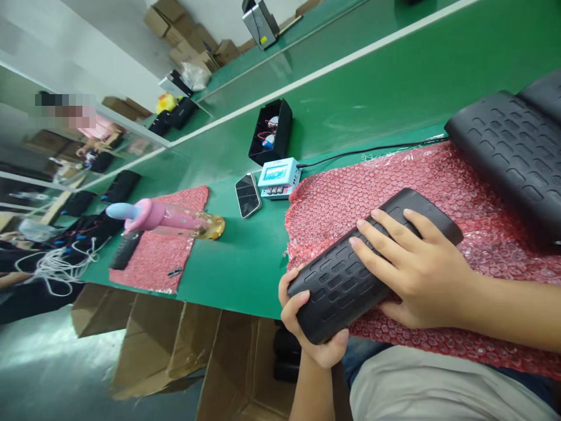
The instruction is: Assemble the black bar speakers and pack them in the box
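A black speaker-like case [342,275] with raised oblong patterns lies tilted over red bubble wrap [342,199]. Its lower left end is gripped by my left hand [313,327], with fingers wrapped round the end and the thumb on the near edge. Across the top of the same case rests my right hand [412,269], fingers spread over the patterned face and the thumb at the near side. More black patterned cases [517,158] lie at the right. Beyond the wrap sit a light blue device [279,175] with a small screen and a phone [248,196].
An open black box [272,131] with wired parts stands behind the device. Left are a pink and blue bottle [162,216], another bubble wrap sheet [158,263] and white cables [59,266]. Cardboard boxes [232,362] are below the table edge. A person [94,126] is at the far left.
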### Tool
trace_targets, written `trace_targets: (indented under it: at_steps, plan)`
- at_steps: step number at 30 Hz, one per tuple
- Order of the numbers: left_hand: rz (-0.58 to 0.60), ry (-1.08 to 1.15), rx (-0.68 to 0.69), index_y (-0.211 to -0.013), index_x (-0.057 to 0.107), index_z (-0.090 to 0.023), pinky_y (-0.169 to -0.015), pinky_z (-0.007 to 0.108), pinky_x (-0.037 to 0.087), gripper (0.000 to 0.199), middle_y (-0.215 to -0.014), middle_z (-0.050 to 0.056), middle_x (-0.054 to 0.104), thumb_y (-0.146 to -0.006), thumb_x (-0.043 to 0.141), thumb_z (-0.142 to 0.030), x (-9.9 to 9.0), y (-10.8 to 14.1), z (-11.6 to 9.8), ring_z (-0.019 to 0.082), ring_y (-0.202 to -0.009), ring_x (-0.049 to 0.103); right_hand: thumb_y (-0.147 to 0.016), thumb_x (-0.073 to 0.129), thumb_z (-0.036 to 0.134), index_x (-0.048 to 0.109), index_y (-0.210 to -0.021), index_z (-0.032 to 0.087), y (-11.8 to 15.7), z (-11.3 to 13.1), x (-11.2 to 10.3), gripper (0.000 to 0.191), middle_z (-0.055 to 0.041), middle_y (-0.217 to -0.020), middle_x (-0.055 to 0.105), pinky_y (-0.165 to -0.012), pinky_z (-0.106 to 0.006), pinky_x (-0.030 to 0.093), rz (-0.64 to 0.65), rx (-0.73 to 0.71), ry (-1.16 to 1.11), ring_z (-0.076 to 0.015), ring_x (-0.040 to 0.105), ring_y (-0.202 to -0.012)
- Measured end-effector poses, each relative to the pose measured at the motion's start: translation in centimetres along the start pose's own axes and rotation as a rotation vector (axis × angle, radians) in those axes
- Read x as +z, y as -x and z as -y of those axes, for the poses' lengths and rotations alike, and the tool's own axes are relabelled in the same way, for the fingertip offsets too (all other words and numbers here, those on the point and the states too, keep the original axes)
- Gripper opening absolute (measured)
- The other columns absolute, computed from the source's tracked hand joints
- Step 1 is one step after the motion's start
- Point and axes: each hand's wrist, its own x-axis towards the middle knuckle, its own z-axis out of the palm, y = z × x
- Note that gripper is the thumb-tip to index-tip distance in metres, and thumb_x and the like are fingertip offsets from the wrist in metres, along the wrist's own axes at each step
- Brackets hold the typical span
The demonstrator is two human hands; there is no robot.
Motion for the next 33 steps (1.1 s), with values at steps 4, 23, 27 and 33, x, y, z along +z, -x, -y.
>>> trace_targets:
  at_steps: [4, 23, 27, 33]
  plan:
    - [-0.018, -0.003, -0.029, -0.113, 0.044, -0.024, -0.096, 0.056, 0.038, 0.055, -0.126, 0.011, 0.046, -0.066, 0.063, -0.047, 0.13, 0.12, -0.08, 0.030, -0.120, 0.042, -0.070, 0.062, 0.042, 0.052, -0.126, 0.007, -0.10, -0.09, -0.04, 0.066, -0.0195, -0.134, 0.047, -0.101, -0.052, 0.023, 0.000, 0.003, -0.001, -0.0373, 0.039, -0.125]
    - [-0.046, 0.031, -0.025, -0.112, 0.046, -0.025, -0.096, 0.056, 0.035, 0.055, -0.125, 0.010, 0.047, -0.064, 0.066, -0.044, 0.28, 0.15, 0.01, 0.031, -0.119, 0.041, -0.073, 0.059, 0.039, 0.051, -0.127, 0.006, -0.03, -0.08, 0.11, 0.064, -0.0207, -0.135, 0.046, -0.100, -0.054, 0.023, -0.002, -0.015, -0.004, -0.0395, 0.038, -0.125]
    - [-0.047, 0.015, -0.035, -0.111, 0.045, -0.026, -0.095, 0.056, 0.036, 0.055, -0.125, 0.010, 0.047, -0.064, 0.066, -0.046, 0.31, 0.19, 0.03, 0.030, -0.119, 0.041, -0.074, 0.059, 0.040, 0.051, -0.127, 0.006, 0.03, 0.00, 0.18, 0.065, -0.0209, -0.135, 0.046, -0.100, -0.054, 0.023, -0.009, -0.014, -0.003, -0.0395, 0.038, -0.125]
    - [-0.053, 0.022, -0.029, -0.111, 0.046, -0.026, -0.095, 0.056, 0.036, 0.056, -0.126, 0.010, 0.047, -0.063, 0.066, -0.046, 0.33, 0.23, 0.13, 0.031, -0.119, 0.041, -0.073, 0.059, 0.040, 0.051, -0.127, 0.006, 0.01, -0.06, 0.19, 0.065, -0.0209, -0.134, 0.046, -0.100, -0.054, 0.024, -0.020, -0.013, 0.001, -0.0391, 0.039, -0.124]
